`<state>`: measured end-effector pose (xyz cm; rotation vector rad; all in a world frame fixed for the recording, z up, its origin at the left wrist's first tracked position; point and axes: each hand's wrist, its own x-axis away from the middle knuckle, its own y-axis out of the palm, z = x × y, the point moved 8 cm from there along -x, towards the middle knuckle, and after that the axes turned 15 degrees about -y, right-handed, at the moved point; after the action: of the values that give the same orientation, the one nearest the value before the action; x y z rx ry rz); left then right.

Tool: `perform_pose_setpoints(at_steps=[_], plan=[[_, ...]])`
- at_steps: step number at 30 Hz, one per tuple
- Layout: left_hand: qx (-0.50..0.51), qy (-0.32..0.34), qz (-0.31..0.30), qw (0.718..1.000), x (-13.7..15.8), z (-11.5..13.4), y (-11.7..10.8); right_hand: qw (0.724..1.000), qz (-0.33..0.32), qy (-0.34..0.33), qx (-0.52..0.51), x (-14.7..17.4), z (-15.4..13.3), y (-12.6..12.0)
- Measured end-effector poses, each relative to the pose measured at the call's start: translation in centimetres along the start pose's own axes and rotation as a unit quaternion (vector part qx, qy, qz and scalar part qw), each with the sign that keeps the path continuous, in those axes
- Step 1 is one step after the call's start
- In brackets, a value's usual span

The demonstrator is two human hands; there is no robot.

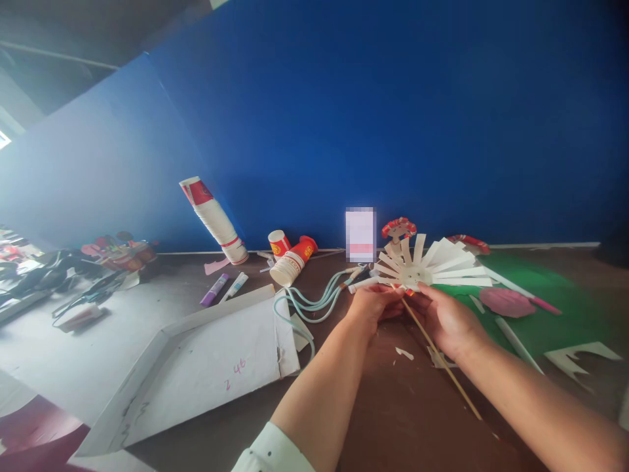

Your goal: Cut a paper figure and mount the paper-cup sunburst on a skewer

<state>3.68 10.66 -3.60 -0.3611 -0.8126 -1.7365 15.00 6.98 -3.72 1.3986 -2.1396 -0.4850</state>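
A paper cup cut into white strips point(415, 275) is fanned out like a flower in front of me. My left hand point(376, 305) pinches its lower left edge, where a bit of red shows. On the other side, my right hand point(449, 321) grips the lower right edge, thumb on top. A thin wooden stick point(442, 354) slants from under the cut cup down to the right, passing between my hands. Whether it is fixed to the cup is hidden by my fingers. Behind the strips stands a small paper figure with a red and white rim point(399, 229).
Left of my arms lies a white box lid point(196, 367). Beyond it are a leaning cup stack point(216, 223), red paper cups point(292, 262), a purple glue stick point(215, 290) and a pale cable point(319, 307). A pink paper piece point(506, 302) and a marker point(525, 294) lie right.
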Motion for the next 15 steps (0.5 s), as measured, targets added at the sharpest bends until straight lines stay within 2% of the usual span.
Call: perform_pose_setpoints(at_steps=[6, 15], plan=[[-0.014, 0.005, 0.009, 1.0, 0.04, 0.08, -0.2, 1.0, -0.008, 0.017, -0.002, -0.02, 0.42, 0.08], [-0.02, 0.019, 0.031, 0.999, 0.23, 0.17, -0.26, 1.0, -0.019, 0.004, 0.013, -0.25, 0.49, -0.18]])
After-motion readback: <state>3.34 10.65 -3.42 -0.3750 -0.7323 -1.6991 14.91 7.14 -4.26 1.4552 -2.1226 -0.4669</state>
